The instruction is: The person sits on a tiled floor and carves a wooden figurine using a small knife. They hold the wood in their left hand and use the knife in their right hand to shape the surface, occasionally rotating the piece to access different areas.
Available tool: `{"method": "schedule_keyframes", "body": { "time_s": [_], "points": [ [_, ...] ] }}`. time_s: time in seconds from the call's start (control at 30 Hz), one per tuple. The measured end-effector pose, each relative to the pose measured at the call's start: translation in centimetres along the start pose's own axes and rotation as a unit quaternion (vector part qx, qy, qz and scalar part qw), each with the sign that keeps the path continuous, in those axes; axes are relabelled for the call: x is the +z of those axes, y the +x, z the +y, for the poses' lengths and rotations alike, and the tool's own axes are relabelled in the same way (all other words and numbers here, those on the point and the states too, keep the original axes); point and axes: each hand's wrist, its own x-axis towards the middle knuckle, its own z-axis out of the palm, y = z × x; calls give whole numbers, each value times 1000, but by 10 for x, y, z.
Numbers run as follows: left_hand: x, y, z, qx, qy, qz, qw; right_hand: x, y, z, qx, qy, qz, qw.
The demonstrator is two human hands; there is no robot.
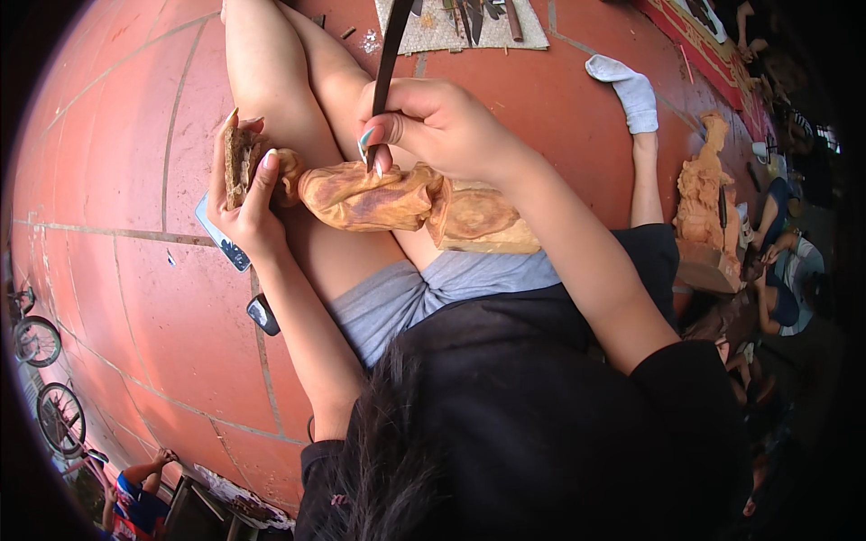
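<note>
Across my lap lies a wooden carving (365, 197), a pale brown figure with folded drapery and a blockier end toward the right. My left hand (244, 194) is closed around its left end, where a rough, dark brown part (238, 162) shows between thumb and fingers. Pinched in my right hand (437, 126) is a carving chisel (384, 77), long, dark and slim. It stands nearly upright, its lower tip at the figure's drapery; the fingers partly cover that tip.
Beyond my legs, a pale mat (496, 34) bears several hand tools. A white sock (627, 90) covers my right foot. At right stands another wooden carving (708, 207), with people (794, 279) past it. A phone-like object (221, 233) and a small black object (262, 314) lie left.
</note>
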Motion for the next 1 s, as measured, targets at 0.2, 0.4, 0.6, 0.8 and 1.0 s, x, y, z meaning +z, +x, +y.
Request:
{"method": "schedule_keyframes", "body": {
  "time_s": [0.2, 0.4, 0.6, 0.8, 1.0],
  "points": [
    [-2, 1, -2, -2, 12, -4, 1000, -1, -1, 1, 17, -30, -17, 999],
    [-1, 1, -2, 5, 13, -5, 1000, -5, 2, 10, -72, -64, 17, 995],
    [-1, 0, 0, 0, 23, -9, 1000, -1, -5, -2, 3, 28, 32, 999],
    [-2, 0, -3, -4, 5, -7, 1000, -3, -3, 1, -23, 23, 39, 999],
    [-2, 0, -4, -4, 13, -5, 1000, 3, -2, -3, -43, -9, 83, 996]
  ]
}}
